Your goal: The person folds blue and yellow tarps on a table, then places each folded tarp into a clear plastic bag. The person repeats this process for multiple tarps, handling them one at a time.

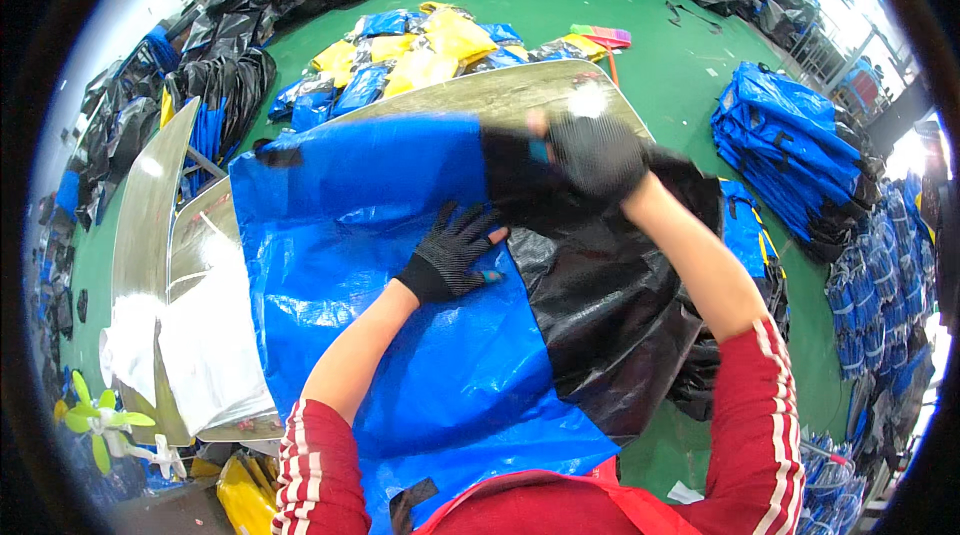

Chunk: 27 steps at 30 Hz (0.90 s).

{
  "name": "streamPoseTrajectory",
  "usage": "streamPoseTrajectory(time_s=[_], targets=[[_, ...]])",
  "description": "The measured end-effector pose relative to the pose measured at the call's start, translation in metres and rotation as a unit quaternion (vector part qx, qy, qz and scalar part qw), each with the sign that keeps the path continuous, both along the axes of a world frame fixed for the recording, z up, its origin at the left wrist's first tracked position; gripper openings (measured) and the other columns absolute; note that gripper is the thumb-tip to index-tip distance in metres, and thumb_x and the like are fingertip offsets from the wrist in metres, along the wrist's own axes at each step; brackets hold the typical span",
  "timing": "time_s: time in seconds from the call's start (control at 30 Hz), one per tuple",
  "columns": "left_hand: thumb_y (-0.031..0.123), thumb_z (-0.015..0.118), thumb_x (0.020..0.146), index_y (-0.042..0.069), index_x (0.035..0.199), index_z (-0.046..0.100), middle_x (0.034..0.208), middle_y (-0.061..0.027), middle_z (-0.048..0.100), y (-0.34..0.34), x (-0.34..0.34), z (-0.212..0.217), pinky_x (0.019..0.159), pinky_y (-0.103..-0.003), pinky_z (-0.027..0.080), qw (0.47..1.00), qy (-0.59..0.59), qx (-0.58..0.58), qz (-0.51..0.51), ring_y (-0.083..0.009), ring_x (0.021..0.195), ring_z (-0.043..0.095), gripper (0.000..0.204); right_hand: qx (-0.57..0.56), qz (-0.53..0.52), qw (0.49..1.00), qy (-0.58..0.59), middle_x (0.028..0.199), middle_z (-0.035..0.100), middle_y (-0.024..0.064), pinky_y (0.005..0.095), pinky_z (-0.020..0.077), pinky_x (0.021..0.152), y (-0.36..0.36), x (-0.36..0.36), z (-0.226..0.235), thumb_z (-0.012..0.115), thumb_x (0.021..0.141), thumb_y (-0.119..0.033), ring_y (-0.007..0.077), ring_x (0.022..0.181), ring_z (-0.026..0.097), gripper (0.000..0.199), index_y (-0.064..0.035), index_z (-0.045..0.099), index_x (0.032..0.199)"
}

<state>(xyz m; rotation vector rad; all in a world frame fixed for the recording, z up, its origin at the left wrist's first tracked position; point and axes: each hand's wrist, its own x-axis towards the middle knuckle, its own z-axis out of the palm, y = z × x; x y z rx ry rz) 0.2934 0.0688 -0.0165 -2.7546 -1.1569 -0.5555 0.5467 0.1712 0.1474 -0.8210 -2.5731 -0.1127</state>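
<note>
Worker's L hand, in a dark glove w/ fingertips bare, lies palm-down on the blue part of a blue-and-black sheet, close to the seam btwn the two colors. Its grip is open: fingers spread, thumb apart, nothing pinched. The flat, wide spread prob. serves to pin the slick sheet to the bench & stop it sliding.

R hand, gloved alike, is over the sheet's far right, at the black part's far edge. It's blurred; can't tell if the grip is closed on the edge or just rests there. The sheet's far strip is blurred too, so poss. the R hand works that edge while the L acts as anchor.

The sheet covers most of the bench, its near end reaching the worker's red apron, prob. to keep all of it within arm's reach. White material lies at left on the bench, beside the sheet.

Beyond the bench, yellow-and-blue bundles sit on the green floor; a blue stack is at right, apart from the bench, poss. to leave the work area free.
</note>
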Motion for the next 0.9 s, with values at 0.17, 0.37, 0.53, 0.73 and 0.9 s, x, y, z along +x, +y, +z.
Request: streamPoseTrajectory(time_s=[0.17, 0.37, 0.53, 0.73, 0.9], targets=[[0.039, 0.047, 0.095, 0.011, 0.123, 0.057, 0.125, -0.0143, 0.058, -0.065, -0.157, -0.027, 0.105, -0.045, 0.037, 0.945, 0.039, -0.242, 0.218, -0.0331, 0.118, 0.052, 0.041, -0.025, 0.046, 0.964, -0.260, 0.063, 0.055, 0.0083, 0.0371, 0.0454, 0.045, -0.080, 0.078, -0.082, 0.051, 0.087, -0.014, 0.0244, 0.053, 0.058, 0.055, -0.0322, 0.046, 0.138], [0.020, 0.048, 0.095, 0.003, 0.123, 0.058, 0.121, -0.0174, 0.061, -0.132, -0.318, 0.079, 0.096, -0.038, 0.044, 0.817, -0.227, 0.036, 0.528, -0.0315, 0.112, 0.057, 0.035, -0.146, 0.020, 0.917, -0.372, 0.080, 0.064, 0.0105, 0.0429, 0.0499, 0.057, -0.078, 0.056, -0.082, 0.054, 0.082, -0.014, 0.0286, 0.069, 0.065, 0.067, -0.0303, 0.036, 0.145], [0.035, 0.047, 0.096, 0.011, 0.130, 0.055, 0.128, -0.0186, 0.057, -0.064, -0.214, 0.125, 0.099, -0.042, 0.041, 0.908, 0.273, -0.164, 0.273, -0.0354, 0.118, 0.053, 0.041, -0.189, 0.007, 0.932, -0.311, 0.101, 0.069, 0.0164, 0.0552, 0.0387, 0.099, -0.061, 0.001, -0.018, 0.056, 0.082, -0.046, 0.0337, 0.103, 0.063, 0.043, -0.0102, 0.071, 0.101], [0.070, 0.039, 0.084, 0.024, 0.147, 0.033, 0.156, -0.0169, 0.017, -0.124, -0.126, 0.029, 0.111, -0.063, 0.002, 0.857, 0.213, -0.184, 0.432, -0.0390, 0.144, 0.013, 0.078, -0.001, -0.104, 0.976, -0.193, 0.145, 0.041, 0.0092, 0.0644, 0.0204, 0.106, -0.020, 0.084, -0.115, 0.048, 0.084, -0.063, 0.0305, 0.137, 0.032, 0.070, -0.0221, 0.042, 0.141], [0.039, 0.050, 0.088, 0.013, 0.136, 0.046, 0.147, -0.0202, 0.035, -0.082, -0.115, 0.073, 0.111, -0.053, 0.024, 0.806, 0.122, -0.366, 0.449, -0.0391, 0.136, 0.032, 0.055, 0.007, -0.114, 0.969, -0.220, 0.143, 0.044, 0.0091, 0.0629, 0.0204, 0.106, -0.023, 0.075, -0.122, 0.046, 0.085, -0.061, 0.0315, 0.134, 0.034, 0.068, -0.0185, 0.046, 0.138]])
